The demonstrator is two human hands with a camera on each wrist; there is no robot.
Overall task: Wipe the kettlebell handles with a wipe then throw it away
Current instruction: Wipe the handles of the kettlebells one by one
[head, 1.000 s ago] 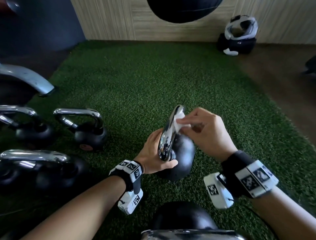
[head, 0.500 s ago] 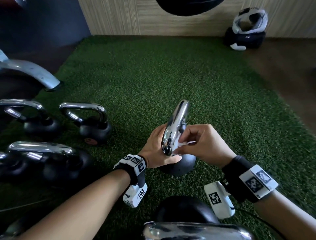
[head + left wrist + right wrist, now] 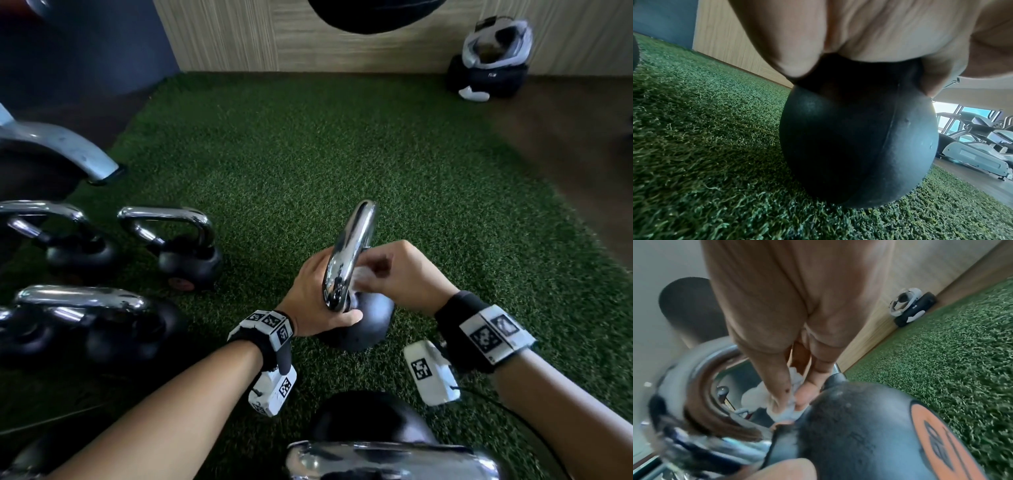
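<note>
A black kettlebell (image 3: pixel 368 325) with a chrome handle (image 3: pixel 352 246) stands on the green turf in front of me. My left hand (image 3: pixel 317 298) grips the base of the handle and the top of the black bell (image 3: pixel 857 146). My right hand (image 3: pixel 400 274) pinches a white wipe (image 3: pixel 359 275) against the inner lower part of the handle. In the right wrist view the crumpled wipe (image 3: pixel 789 410) sits between thumb and fingers, just above the bell with its orange label (image 3: pixel 941 434).
Several other chrome-handled kettlebells stand on the turf at the left (image 3: pixel 185 250) and one lies close below me (image 3: pixel 380 452). A grey machine leg (image 3: pixel 68 150) is at far left. A black-and-white device (image 3: pixel 489 58) sits by the wooden wall.
My right hand has slid the wipe from the top of the handle down its inner side to near the bell. The left hand keeps its grip.
</note>
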